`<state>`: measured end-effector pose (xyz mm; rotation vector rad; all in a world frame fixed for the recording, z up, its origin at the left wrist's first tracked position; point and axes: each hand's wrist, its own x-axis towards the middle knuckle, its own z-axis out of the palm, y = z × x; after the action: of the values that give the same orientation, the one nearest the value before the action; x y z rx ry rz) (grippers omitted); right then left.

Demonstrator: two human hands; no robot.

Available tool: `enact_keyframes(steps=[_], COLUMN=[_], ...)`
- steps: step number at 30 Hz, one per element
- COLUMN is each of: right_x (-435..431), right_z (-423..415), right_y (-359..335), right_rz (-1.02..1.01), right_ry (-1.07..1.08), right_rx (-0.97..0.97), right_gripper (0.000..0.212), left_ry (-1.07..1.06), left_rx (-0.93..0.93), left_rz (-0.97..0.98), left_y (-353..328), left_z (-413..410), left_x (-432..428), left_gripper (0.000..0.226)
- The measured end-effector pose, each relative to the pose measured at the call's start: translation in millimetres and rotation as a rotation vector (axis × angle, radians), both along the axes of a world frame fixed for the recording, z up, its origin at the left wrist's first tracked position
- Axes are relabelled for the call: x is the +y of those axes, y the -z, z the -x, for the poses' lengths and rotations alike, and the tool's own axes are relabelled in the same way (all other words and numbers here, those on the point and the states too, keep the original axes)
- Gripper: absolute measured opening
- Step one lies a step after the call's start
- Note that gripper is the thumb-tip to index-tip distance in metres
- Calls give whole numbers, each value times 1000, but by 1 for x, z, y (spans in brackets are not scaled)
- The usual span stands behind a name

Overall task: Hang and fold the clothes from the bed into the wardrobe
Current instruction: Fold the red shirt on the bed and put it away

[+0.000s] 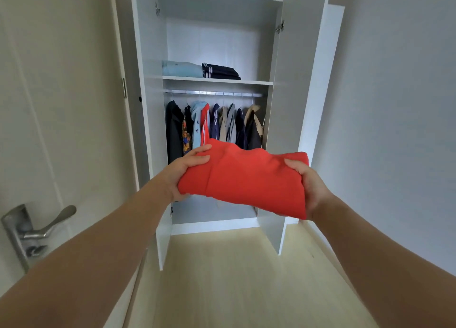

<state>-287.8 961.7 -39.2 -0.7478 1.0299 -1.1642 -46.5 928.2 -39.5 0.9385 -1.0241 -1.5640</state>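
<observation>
Garment: folded red garment (246,179), held in the air in front of the open wardrobe (145,105), below shelf height and well apart from the shelf.
Hands, left: left hand (183,173) grips the garment's left end, thumb on top, fingers curled beneath.
Hands, right: right hand (308,187) grips the right end, fingers wrapped over the fold.
Handling: probably soft, light and limp; it dips slightly between the hands, and the fold would likely fall open if carried by one end.
Hold: best at both short ends, or flat from beneath, so the layers stay together.
Door: door handle (37,229), metal, at far left.
Shelf: shelf (254,82) carries a light blue pile (181,69) with a navy pile (220,71) just beside it; the likely landing place is right of the navy pile.
Rail: rail (213,93) under the shelf, with hung clothes (214,125) along it.
Floor: floor (234,278), pale wood.
Wall: plain, at right.
</observation>
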Motion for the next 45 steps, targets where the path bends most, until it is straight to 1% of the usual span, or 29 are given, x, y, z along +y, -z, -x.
enact_keyframes(steps=[2,5,7,10,11,13,15,16,17,18,20,22,24,27,28,31,33,36,39,43,45], right_x=[-44,-102,-137,-184,-198,-225,-251,-268,-283,-300,-324,-356,-396,-454,-465,-520,-567,-623,-673,-738,-769], right_z=[-20,-46,-58,-66,-67,-69,-74,-77,-78,-78,-78,-75,-67,-46,-41,-19,-5,10,19,23,24], right_y=[-7,-24,-36,-54,-59,-69,-78,-83,-86,-90,-93,-97,-100,-108,-110,-121,-134,-151,-162,-172,-177], right_rz=[16,43,60,70,64,62,39,39,40,49,58,98,136,212,227,263,282,307,290,311,344], right_ry=[0,-1,-30,-36,-19,17,96,123,148,183,212,210,211,203,202,172,164,158,150,151,160], right_rx=[-55,-187,-258,-331,-358,-405,-445,-453,-466,-475,-523,-570,-588,-591,-598,-617,-620,-591,-573,-572,-584], right_gripper=[24,32,38,47,46,43,40,39,39,38,37,41,42,25,22,20,21,19,18,19,19], left_ry=[-53,-77,-107,-153,-161,-174,-243,-347,-369,-354,-286,-144,-109,-72,-69,-52,-78,-105,-81,-36,-33], left_rx=[51,28,25,113,129,73,-65,-28,-116,-207,-121,-165,-165,-89,-67,-5,44,59,-19,-98,-134], left_rz=[-38,-176,-256,-314,-315,-306,-272,-268,-183,-78,-110,-162,-184,-165,-161,-132,-109,-49,-3,55,100], left_y=[-7,-23,-38,-55,-57,-63,-69,-75,-80,-82,-90,-96,-100,-113,-115,-131,-144,-154,-158,-167,-174], left_z=[-16,-34,-42,-45,-46,-46,-47,-48,-45,-41,-34,-22,-2,27,33,58,75,90,94,93,92], left_x=[-43,-100,-134,-178,-193,-222,-253,-270,-283,-303,-325,-347,-380,-434,-448,-505,-558,-622,-673,-738,-769], left_gripper=[24,32,22,14,11,6,33,47,56,61,57,48,38,16,15,15,11,23,28,12,10])
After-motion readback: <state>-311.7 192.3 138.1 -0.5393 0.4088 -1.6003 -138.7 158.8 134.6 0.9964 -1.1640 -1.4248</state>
